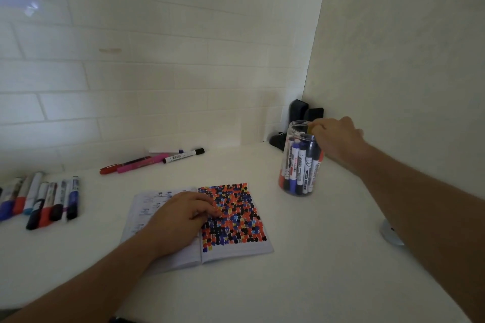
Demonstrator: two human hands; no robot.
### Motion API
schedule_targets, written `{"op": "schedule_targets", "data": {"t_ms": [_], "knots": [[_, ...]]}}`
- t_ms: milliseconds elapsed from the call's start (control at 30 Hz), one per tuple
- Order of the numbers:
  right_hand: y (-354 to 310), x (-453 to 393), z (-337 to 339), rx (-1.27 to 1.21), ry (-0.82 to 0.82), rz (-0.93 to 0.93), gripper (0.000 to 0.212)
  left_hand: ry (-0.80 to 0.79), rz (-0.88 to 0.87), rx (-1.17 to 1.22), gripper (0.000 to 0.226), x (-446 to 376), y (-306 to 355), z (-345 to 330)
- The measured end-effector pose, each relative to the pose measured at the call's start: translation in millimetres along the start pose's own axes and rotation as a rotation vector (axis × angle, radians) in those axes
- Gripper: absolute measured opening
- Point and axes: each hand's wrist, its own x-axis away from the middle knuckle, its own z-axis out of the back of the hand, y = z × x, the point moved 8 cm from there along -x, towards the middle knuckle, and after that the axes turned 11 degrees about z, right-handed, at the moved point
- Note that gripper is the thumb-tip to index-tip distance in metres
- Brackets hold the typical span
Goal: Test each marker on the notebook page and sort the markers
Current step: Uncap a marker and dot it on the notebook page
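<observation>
The left hand [183, 214] rests flat on the notebook [199, 225] at 6 o'clock on the tabletop [315, 270], likely pinning it for testing, while the right hand [338, 139], its grip pinching something yellowish, reaches into the marker jar [299, 162] at 3 o'clock; labels unreadable.

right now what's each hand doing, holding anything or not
Left hand: open, resting flat on the notebook.
Right hand: at the jar rim, fingers pinching a yellow-capped marker.
</observation>
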Motion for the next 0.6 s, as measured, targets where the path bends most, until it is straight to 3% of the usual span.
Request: {"op": "schedule_targets", "data": {"t_ms": [100,200,233,300,400,467,600], "knots": [[4,14,21,-0.249,0.387,-0.018,0.046,-0.004,0.004,0.021,0.041,1,-2,0],[-32,48,24,-0.249,0.675,0.162,0.04,-0.023,0.002,0.016,0.032,0,-2,-1],[-53,55,12,-0.299,0.655,0.26,0.032,-0.035,0.003,0.017,0.032,1,-1,-1],[-101,67,-27,-0.426,0.425,0.379,0.024,-0.081,0.027,0.039,0.032,-3,1,-1],[-141,72,-104,-0.641,0.01,0.297,0.026,-0.176,0.124,0.016,0.026,-19,-2,7],[-143,74,-132,-0.783,-0.027,0.182,0.028,-0.171,0.197,0.005,0.025,-35,-9,21],[-140,73,-143,-0.837,0.019,0.17,0.03,0.076,0.3,-0.034,0.03,-71,-46,53]]}}
